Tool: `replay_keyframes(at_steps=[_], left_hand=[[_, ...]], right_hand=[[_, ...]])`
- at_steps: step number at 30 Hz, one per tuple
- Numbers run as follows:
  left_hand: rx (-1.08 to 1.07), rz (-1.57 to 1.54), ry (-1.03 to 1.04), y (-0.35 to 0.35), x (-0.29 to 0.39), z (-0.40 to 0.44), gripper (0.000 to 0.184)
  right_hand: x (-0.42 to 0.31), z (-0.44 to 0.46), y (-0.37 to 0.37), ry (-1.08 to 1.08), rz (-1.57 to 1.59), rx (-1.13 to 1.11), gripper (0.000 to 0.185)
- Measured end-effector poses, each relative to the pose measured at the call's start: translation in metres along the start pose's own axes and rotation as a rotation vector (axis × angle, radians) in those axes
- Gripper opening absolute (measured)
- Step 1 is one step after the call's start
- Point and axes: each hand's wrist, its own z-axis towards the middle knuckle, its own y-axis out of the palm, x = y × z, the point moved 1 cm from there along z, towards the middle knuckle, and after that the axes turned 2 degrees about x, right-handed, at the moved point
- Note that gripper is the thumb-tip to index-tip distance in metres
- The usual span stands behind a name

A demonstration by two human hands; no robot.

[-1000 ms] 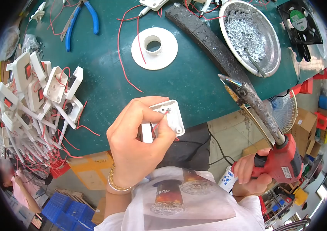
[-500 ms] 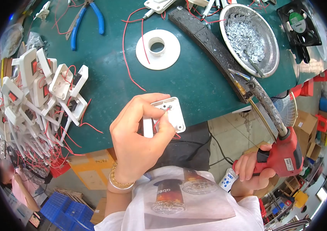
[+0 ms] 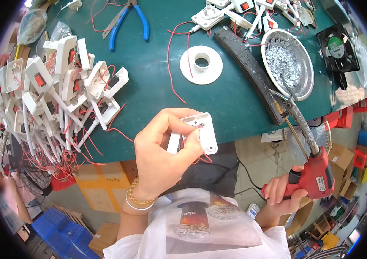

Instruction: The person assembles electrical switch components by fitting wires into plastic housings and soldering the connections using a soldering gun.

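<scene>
My left hand (image 3: 162, 144) is closed, pinching a white plastic plug housing (image 3: 209, 134) at the table's front edge. Its open inside faces up, and a red wire (image 3: 204, 159) hangs by my fingertips, which partly hide it. On the right, my right hand (image 3: 285, 192) wraps round the handle of a red soldering gun (image 3: 321, 175), some fingers on its dark trigger. The gun's long metal barrel points up and away, its tip beside the end of a dark bar (image 3: 252, 73) and below a metal bowl (image 3: 308, 77) of silvery scraps.
A heap of white switch housings (image 3: 41, 80) with red wires fills the left side. Beyond my hands lie a white spool (image 3: 213, 75) and blue-handled pliers (image 3: 143, 26). More white plugs (image 3: 209, 16) lie at the back; a black fan (image 3: 338, 48) stands right. Another person (image 3: 17, 194) is at far left.
The view has shifted, so the table things appear farther right and lower. Both hands keep their grips, the left on the housing and the right on the soldering gun.
</scene>
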Motion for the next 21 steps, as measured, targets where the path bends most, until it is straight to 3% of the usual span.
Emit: replay_keyframes(at_steps=[8,9,16,21], left_hand=[[0.017,-0.055,-0.016,-0.002,-0.003,-0.001,0.01],[0.055,0.035,0.067,-0.001,-0.008,-0.001,0.011],[0.136,0.446,0.393,0.005,-0.021,0.006,0.013],[0.086,0.46,0.318,0.003,-0.016,0.006,0.012]], right_hand=[[-0.002,-0.006,0.004,-0.002,-0.069,0.049,0.065],[-0.003,-0.008,0.005,-0.001,-0.069,0.048,0.065],[-0.008,-0.014,0.016,0.282,-0.253,-0.163,0.074],[-0.004,-0.014,0.017,0.398,-0.308,-0.126,0.072]])
